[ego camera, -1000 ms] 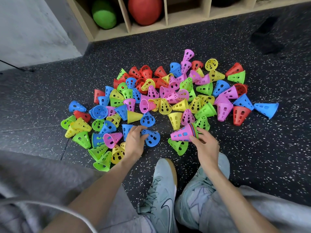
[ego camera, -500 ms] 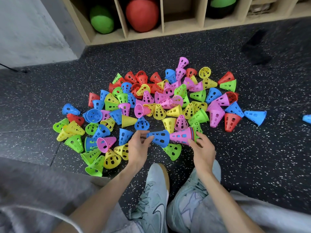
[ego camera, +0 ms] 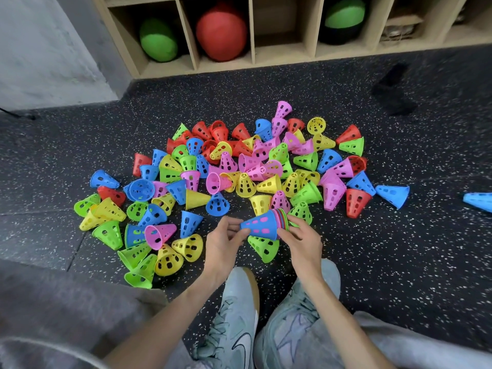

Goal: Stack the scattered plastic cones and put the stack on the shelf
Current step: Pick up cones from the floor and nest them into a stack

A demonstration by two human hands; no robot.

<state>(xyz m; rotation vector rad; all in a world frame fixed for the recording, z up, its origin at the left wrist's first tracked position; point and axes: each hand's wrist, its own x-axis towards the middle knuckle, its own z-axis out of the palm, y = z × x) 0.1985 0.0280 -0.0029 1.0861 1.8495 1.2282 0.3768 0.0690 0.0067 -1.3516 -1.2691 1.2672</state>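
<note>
the person crouches over the black speckled rubber floor (ego camera: 372,262) with a short nested stack of perforated plastic cones (ego camera: 266,225) held on its side between both hands, just above the near edge of the pile. the outermost cone is blue with pink showing through its holes, and a few coloured rims bunch at the wide end. the right hand (ego camera: 303,243) grips that wide end, fingers curled round the rims. the left hand (ego camera: 222,243) pinches the narrow tip, thumb and fingertips closed on it, seemingly seating the blue cone home.

judging by the rims, only a handful of cones are stacked. nearly everything is left: the scattered pile of green, yellow, blue, pink and red plastic cones (ego camera: 239,169) spreads across the middle of the floor, most lying tipped over, some touching or overlapping. one lone blue cone (ego camera: 478,201) lies well apart at the floor's right edge, cut off by the frame. a green cone (ego camera: 263,247) lies just under the stack, a likely next pick.

the wooden cubby shelf (ego camera: 253,30) stands along the far edge of the floor, holding green and red balls; one middle compartment looks free for the finished stack.
</note>
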